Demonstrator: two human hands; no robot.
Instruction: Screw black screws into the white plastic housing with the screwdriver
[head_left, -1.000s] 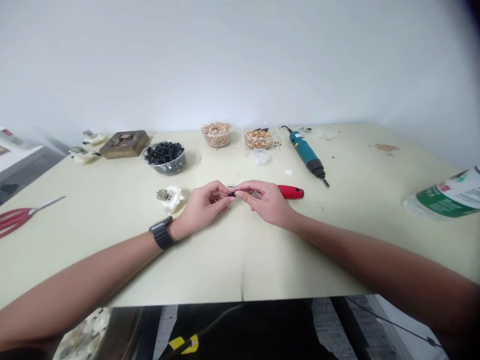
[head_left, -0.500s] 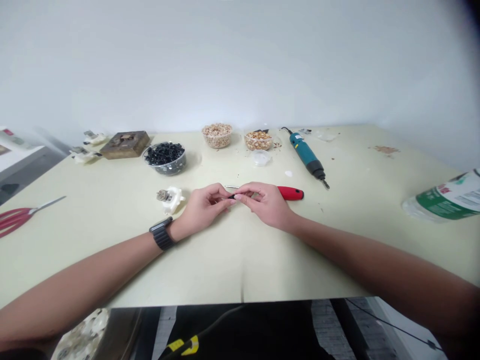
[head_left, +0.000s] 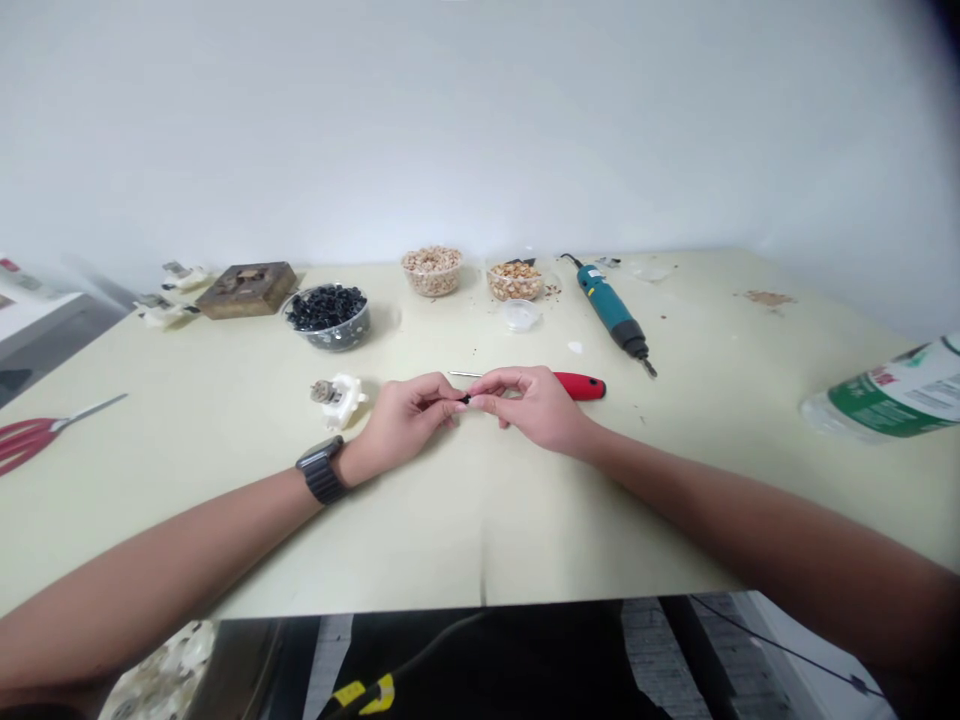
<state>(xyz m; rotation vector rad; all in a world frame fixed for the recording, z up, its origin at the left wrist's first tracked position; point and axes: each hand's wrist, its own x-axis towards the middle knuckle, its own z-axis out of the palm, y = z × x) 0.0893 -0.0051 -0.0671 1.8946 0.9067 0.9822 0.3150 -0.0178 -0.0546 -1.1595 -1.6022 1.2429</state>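
Scissors lie far left, apparently set aside. A bowl of black bits sits beyond the left hand, presumably for easy reach. That hand pinches a small black piece between both hands; the right hand grips its other side, likely for steadiness. Piece: dark, compact, mostly finger-covered; finer detail cannot be told.

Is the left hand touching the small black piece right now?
Touching: the head view shows the small black piece right against the fingertips of the left hand.
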